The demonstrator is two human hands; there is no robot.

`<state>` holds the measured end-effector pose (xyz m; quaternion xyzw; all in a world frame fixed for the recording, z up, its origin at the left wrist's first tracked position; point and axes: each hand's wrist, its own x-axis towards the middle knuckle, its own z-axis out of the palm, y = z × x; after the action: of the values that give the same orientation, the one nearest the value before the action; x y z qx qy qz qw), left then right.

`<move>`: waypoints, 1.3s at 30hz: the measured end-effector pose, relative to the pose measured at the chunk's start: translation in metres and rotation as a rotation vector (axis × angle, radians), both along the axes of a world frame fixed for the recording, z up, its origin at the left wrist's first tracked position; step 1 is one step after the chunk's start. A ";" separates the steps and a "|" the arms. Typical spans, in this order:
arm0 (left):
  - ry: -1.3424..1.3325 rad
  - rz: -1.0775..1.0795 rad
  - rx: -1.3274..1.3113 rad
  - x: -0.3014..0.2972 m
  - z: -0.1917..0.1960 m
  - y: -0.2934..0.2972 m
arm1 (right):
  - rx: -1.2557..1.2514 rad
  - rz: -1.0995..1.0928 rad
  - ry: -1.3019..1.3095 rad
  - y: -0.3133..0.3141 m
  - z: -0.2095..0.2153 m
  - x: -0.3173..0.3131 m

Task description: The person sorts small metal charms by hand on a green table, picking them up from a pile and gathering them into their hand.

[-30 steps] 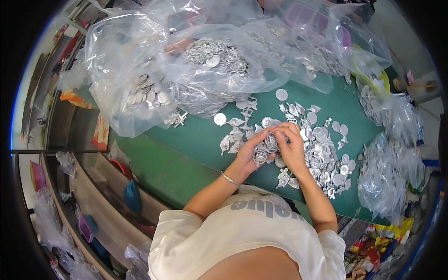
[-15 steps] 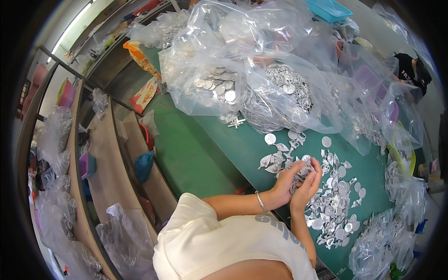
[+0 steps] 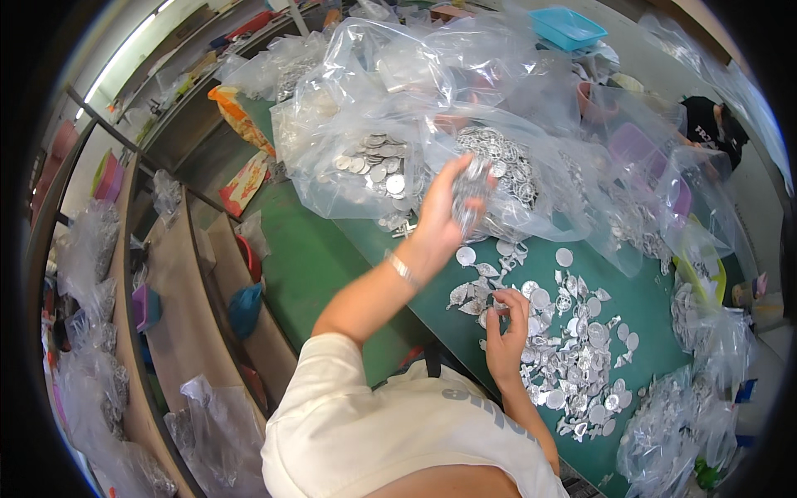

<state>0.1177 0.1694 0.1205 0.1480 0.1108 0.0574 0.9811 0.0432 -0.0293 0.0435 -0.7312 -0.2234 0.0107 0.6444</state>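
My left hand point(image 3: 446, 203), a bracelet at its wrist, is closed round a handful of silver metal pendants point(image 3: 471, 192). It is held over the front of an opened clear plastic bag point(image 3: 573, 203) full of similar openwork pendants point(image 3: 516, 166); motion blurs the handful. Nearer me, my right hand point(image 3: 506, 336) is at the left edge of a loose pile of mixed silver pendants point(image 3: 573, 365), its fingers curved and apart with nothing visible in them. Left of that hand lie some leaf-shaped pieces point(image 3: 470, 292).
A second clear bag holds round silver discs point(image 3: 382, 162), and small crosses point(image 3: 404, 229) lie in front of it. More filled bags point(image 3: 672, 432) stand at the right of the green table point(image 3: 398, 286). Wooden shelves point(image 3: 187, 307) run along the left. Another person point(image 3: 710, 129) is at the far right.
My hands, cupped together round metal pieces before, have parted. The left has carried a handful up and left to the bag; the right has dropped slightly and opened by the pile.
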 end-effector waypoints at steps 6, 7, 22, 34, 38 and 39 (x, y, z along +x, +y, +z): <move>-0.159 0.468 1.765 0.109 -0.001 0.028 | -0.112 0.035 -0.059 -0.011 0.002 0.009; -0.261 0.608 2.207 0.119 -0.013 0.037 | -0.131 0.011 -0.064 -0.013 0.004 0.012; -0.290 -0.068 2.581 0.092 -0.018 0.047 | -0.570 -0.259 -0.292 0.025 0.042 0.208; -0.189 -0.482 2.515 0.095 0.015 0.080 | -0.099 -0.232 -0.463 0.033 0.116 0.230; 0.005 -0.297 2.701 0.121 -0.010 0.080 | 0.035 -0.217 -0.589 0.047 0.115 0.222; 0.045 -0.302 2.673 0.125 -0.016 0.081 | 0.044 -0.233 -0.431 0.036 0.110 0.226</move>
<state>0.2424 0.2508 0.1049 0.9962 -0.0308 0.0105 0.0808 0.2689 0.0068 0.1538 -0.7232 -0.2700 -0.2247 0.5946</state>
